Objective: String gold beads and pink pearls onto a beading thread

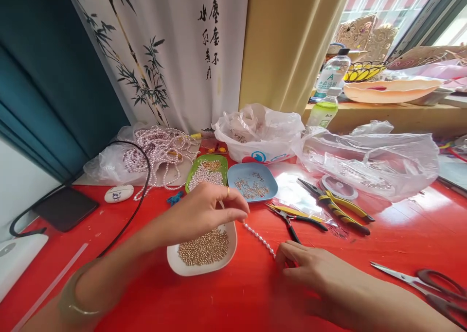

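My left hand (204,208) hovers over a white dish (175,264) of small gold beads, fingers pinched on the upper end of a short strand of white pearls (260,238). My right hand (310,273) rests on the red table (401,235), fingers curled, gripping the strand's lower end near its thumb. The strand runs slanted between the two hands. A green bangle sits on my left wrist.
Behind the hands stand a green dish (189,174) of pearls and a blue dish (233,174) of metal pins. Pliers (337,208) and a smaller cutter (292,220) lie mid-table, scissors (426,283) at right. Plastic bags, pearl strings (160,149), a black cable and bottles crowd the back.
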`<state>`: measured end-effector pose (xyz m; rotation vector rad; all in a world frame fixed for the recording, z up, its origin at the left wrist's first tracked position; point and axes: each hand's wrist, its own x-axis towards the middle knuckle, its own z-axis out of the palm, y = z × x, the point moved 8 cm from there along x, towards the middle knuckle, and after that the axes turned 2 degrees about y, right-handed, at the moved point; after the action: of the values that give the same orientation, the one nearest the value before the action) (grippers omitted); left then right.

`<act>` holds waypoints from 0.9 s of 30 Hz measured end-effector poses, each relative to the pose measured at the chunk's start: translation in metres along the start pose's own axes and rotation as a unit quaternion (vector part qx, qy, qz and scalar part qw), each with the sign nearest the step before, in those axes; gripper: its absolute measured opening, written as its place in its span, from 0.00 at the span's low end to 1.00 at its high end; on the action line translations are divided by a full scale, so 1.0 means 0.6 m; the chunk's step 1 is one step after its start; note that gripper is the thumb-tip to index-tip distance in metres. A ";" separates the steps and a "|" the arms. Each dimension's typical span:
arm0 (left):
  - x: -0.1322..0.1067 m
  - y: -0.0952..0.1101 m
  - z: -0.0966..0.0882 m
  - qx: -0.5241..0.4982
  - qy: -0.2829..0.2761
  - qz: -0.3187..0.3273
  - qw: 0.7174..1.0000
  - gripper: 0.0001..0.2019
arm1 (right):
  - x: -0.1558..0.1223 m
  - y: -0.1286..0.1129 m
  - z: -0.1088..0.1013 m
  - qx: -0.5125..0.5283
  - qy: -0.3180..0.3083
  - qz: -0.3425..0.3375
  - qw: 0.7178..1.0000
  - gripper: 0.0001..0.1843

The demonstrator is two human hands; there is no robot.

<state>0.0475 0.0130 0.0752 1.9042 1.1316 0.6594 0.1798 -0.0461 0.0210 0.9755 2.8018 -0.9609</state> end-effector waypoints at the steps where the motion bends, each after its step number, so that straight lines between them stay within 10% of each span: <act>1: -0.001 0.001 0.003 -0.001 -0.004 0.000 1.000 0.06 | 0.001 0.002 0.009 -0.004 0.002 -0.013 1.000 0.10; 8: -0.006 0.005 0.023 -0.018 -0.034 -0.012 0.999 0.07 | 0.018 0.003 0.013 0.024 0.086 -0.080 0.993 0.07; 14: 0.001 -0.012 0.025 -0.077 -0.029 -0.058 0.995 0.14 | 0.017 0.036 -0.076 0.095 0.276 0.070 0.954 0.07; 27: 0.014 -0.070 0.023 -0.009 -0.026 -0.136 0.990 0.09 | 0.044 0.075 -0.095 0.089 0.285 0.089 0.950 0.06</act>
<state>0.0425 0.0267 0.0325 1.7013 1.3168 0.4645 0.1941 0.0279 0.0369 1.7482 3.0096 -1.0609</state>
